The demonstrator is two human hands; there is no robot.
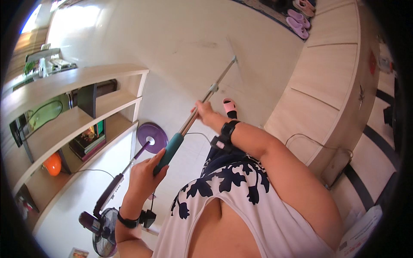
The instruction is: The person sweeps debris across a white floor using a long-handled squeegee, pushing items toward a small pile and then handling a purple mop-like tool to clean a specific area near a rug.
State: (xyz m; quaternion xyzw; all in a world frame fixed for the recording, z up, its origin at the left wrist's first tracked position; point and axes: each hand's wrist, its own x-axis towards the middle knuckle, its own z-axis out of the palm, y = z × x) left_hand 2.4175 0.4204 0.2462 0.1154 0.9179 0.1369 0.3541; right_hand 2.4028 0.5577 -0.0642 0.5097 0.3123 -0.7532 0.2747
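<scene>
A long-handled floor mop or squeegee (222,73) slants across the view, with a teal grip and a metal pole. My left hand (146,175) wraps the teal grip (170,151) at its upper end. Farther down the pole, my right hand (204,111) is closed around the metal shaft, just short of a pale collar (214,87). The thin pale head (236,64) of the tool rests on the light tiled floor (180,84) and looks blurred. Dark smudges (206,44) mark the floor to the left of it.
A purple pedestal fan (152,138) stands at the left beside open shelving (87,108). Along the right runs a pale wooden cabinet (309,100) with a cable on it. Lilac clogs (297,24) lie by a dark mat. My foot wears a pink slipper (229,104).
</scene>
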